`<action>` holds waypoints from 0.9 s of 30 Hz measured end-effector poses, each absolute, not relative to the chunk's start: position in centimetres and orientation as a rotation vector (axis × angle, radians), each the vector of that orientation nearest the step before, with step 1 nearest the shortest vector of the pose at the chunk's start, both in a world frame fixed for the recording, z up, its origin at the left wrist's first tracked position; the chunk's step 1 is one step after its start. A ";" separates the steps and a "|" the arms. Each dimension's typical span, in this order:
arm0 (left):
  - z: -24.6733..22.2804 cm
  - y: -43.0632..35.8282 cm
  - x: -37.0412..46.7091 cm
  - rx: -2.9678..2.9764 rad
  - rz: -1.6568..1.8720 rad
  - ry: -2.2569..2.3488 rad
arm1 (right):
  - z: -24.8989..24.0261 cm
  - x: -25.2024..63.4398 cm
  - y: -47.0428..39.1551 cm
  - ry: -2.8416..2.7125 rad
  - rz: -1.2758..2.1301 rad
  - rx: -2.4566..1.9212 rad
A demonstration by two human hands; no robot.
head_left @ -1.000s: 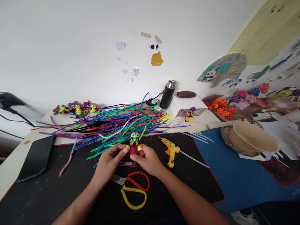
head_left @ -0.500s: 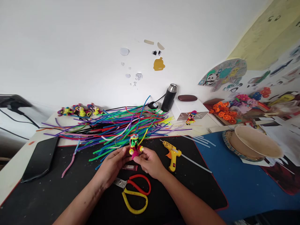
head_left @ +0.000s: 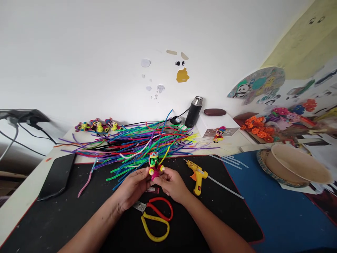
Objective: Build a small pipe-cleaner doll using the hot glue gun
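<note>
On the black mat (head_left: 65, 218), just in front of the spread of coloured pipe cleaners (head_left: 137, 146), the left hand (head_left: 133, 188) and right hand (head_left: 172, 184) meet, fingertips pinched from either side on a small pipe-cleaner figure (head_left: 154, 166) standing upright between them. Scissors (head_left: 155, 216) lie just below; a yellow glue gun (head_left: 198, 174) lies right of them.

The room is bright with soft, even light, and the shadows are faint. The white wall (head_left: 79, 52) looks clean, with no glare. Far right things look blurry and stretched (edges bend a lot).
</note>
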State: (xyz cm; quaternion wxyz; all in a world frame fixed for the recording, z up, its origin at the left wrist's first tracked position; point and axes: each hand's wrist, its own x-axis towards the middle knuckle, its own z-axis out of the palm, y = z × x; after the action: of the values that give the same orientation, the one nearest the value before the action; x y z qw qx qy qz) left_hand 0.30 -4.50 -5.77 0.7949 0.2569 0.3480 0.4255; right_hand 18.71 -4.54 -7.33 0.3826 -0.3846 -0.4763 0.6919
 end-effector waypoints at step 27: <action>-6.3 0.3 1.1 0.522 0.986 0.604 | -5.7 17.1 -0.3 -1.028 1.727 -0.828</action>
State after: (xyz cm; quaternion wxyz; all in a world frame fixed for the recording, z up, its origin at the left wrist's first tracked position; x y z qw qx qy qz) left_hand 1.15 0.29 -6.35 0.8054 0.2438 0.2823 0.4606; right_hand 17.08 -0.34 -5.68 0.4653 -0.3372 -0.4185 0.7033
